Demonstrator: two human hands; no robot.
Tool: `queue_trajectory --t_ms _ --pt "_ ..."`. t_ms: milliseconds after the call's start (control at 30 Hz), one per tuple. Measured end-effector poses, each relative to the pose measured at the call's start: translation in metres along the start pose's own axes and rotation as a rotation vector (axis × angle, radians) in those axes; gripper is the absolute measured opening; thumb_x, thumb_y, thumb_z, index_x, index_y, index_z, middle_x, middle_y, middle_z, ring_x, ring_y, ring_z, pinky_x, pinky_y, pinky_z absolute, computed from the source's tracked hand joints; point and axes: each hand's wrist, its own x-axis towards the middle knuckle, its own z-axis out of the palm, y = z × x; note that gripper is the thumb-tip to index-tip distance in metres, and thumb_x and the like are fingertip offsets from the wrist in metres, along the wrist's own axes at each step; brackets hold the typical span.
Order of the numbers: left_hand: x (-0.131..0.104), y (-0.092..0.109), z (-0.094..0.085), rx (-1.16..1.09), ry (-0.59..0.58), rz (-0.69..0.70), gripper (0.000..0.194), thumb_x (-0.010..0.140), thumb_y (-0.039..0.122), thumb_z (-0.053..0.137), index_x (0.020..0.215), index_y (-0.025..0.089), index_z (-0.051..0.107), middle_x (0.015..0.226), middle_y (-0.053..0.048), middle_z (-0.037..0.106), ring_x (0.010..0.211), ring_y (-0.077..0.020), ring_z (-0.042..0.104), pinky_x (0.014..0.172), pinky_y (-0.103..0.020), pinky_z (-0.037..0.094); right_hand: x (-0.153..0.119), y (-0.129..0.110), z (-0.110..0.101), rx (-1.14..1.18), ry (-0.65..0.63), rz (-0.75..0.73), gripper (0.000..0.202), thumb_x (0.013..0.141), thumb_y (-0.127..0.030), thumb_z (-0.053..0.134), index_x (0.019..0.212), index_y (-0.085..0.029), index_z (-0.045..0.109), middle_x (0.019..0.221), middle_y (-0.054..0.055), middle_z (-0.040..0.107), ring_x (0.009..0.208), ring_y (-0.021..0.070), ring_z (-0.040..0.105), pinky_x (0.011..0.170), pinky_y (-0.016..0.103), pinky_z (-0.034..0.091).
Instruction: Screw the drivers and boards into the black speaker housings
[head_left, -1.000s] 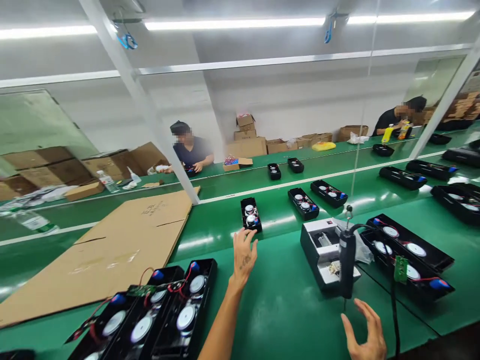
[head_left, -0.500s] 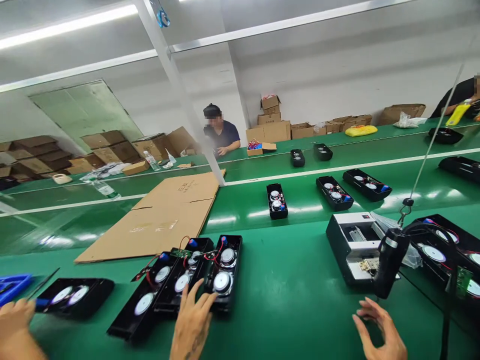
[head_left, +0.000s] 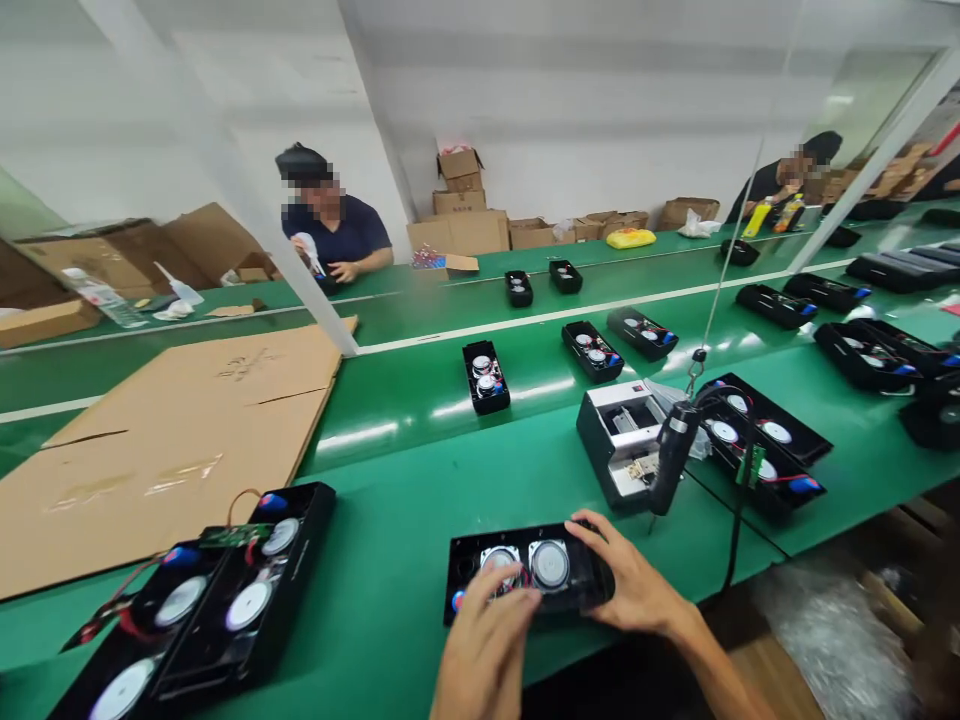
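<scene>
A black speaker housing [head_left: 517, 605] with two round white-backed speakers lies lengthwise in front of me on the green bench. My right hand [head_left: 630, 580] grips its right end, thumb and fingers around the end wall. Over its left half is my left hand [head_left: 491, 625], fingers extended and slightly bent, partly covering the left speaker [head_left: 499, 560]. Whether those fingertips touch the speaker cannot be made out. Two more open housings [head_left: 251, 620] stand side by side on the left, with red wires and a green circuit board [head_left: 236, 537] on top.
A black electric screwdriver [head_left: 673, 455] hangs on a cord beside a silver-and-black machine [head_left: 615, 440]. More housings [head_left: 780, 440] lie to the right, others on the belt [head_left: 397, 400] beyond. Flattened cardboard [head_left: 187, 410] covers the left. A co-worker [head_left: 337, 225] sits opposite; another is farther right.
One housing has come away from the group on the left and now lies before me. My right hand has closed on its end. The view has swung right; the other person's hand at left is gone.
</scene>
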Motion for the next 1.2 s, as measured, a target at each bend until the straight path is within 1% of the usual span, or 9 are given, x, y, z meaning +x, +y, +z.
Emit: queue_trajectory --t_ms 67,167,300,500,600,733,833,1000,1200 --pt "-0.004 -0.016 -0.020 -0.021 0.109 -0.064 0.045 0.102 0.014 0.054 0.139 0.034 0.069 0.125 -0.005 0.080 0.137 -0.0276 0.069 0.117 -0.057 0.062 0.000 -0.002 -0.029 -0.030 -0.004 0.044 0.100 0.068 -0.009 0.082 0.162 -0.032 0.053 0.172 0.015 0.044 0.155 0.0389 0.052 0.127 0.055 0.047" --pt "-0.005 -0.032 -0.037 -0.022 0.173 -0.128 0.027 0.104 0.028 0.062 0.129 0.031 0.073 0.130 -0.005 0.078 0.134 -0.0267 0.070 0.108 -0.048 0.067 -0.009 -0.013 -0.043 -0.106 0.201 0.041 0.080 0.080 -0.012 0.077 0.154 -0.034 0.060 0.170 0.013 0.046 0.151 0.0370 0.056 0.123 0.057 0.052" --pt "-0.008 -0.037 -0.029 -0.042 0.180 -0.157 0.019 0.106 0.038 0.062 0.117 0.029 0.075 0.135 -0.007 0.075 0.135 -0.0285 0.070 0.100 -0.047 0.070 -0.028 -0.038 -0.006 -0.140 0.385 -0.217 0.044 0.085 -0.022 0.081 0.127 -0.028 0.069 0.130 0.012 0.072 0.114 0.0321 0.073 0.094 0.050 0.067" --pt "-0.002 -0.039 -0.010 -0.094 0.219 -0.122 0.011 0.103 0.029 0.068 0.112 0.027 0.073 0.126 -0.005 0.077 0.141 -0.0299 0.066 0.118 -0.057 0.058 -0.016 -0.073 0.060 -0.130 0.457 -0.413 0.018 0.096 -0.015 0.070 0.113 -0.022 0.068 0.098 0.006 0.081 0.085 0.0222 0.077 0.075 0.037 0.063" --pt "0.004 -0.040 -0.007 -0.142 0.222 -0.120 0.013 0.103 0.025 0.067 0.115 0.027 0.071 0.118 -0.003 0.078 0.139 -0.0288 0.067 0.124 -0.062 0.051 0.003 -0.081 0.060 -0.004 0.590 -0.271 0.015 0.098 -0.011 0.068 0.108 -0.023 0.071 0.093 0.004 0.083 0.085 0.0204 0.078 0.079 0.034 0.064" --pt "0.007 -0.037 -0.002 -0.229 0.231 -0.177 0.021 0.103 0.021 0.064 0.124 0.025 0.065 0.119 -0.004 0.078 0.140 -0.0275 0.068 0.123 -0.061 0.052 0.031 -0.080 0.042 0.192 0.650 0.137 0.006 0.098 -0.024 0.075 0.101 -0.020 0.078 0.088 0.005 0.083 0.078 0.0214 0.078 0.073 0.032 0.064" --pt "0.009 -0.029 0.000 -0.229 0.204 -0.169 0.024 0.104 0.013 0.056 0.120 0.027 0.068 0.128 -0.004 0.074 0.144 -0.0263 0.064 0.126 -0.061 0.050 0.045 -0.074 0.027 0.269 0.574 0.123 0.015 0.098 -0.030 0.077 0.109 -0.019 0.078 0.088 0.005 0.084 0.077 0.0207 0.080 0.072 0.031 0.063" --pt "0.012 -0.018 -0.009 -0.133 0.109 -0.181 0.030 0.103 0.014 0.054 0.126 0.028 0.070 0.148 -0.010 0.064 0.156 -0.0330 0.050 0.121 -0.062 0.054 0.043 -0.070 -0.008 -0.215 0.105 -0.471 0.021 0.106 -0.014 0.063 0.115 -0.023 0.080 0.095 0.004 0.085 0.085 0.0186 0.077 0.079 0.034 0.053" --pt "0.013 -0.022 -0.004 0.013 -0.045 -0.042 0.040 0.086 0.032 0.085 0.123 0.024 0.072 0.155 -0.017 0.059 0.162 -0.0509 0.034 0.122 -0.082 0.041 0.040 -0.088 -0.009 -0.599 -0.336 -0.303 0.021 0.106 -0.014 0.062 0.119 -0.020 0.077 0.099 0.006 0.082 0.087 0.0203 0.071 0.075 0.036 0.043"
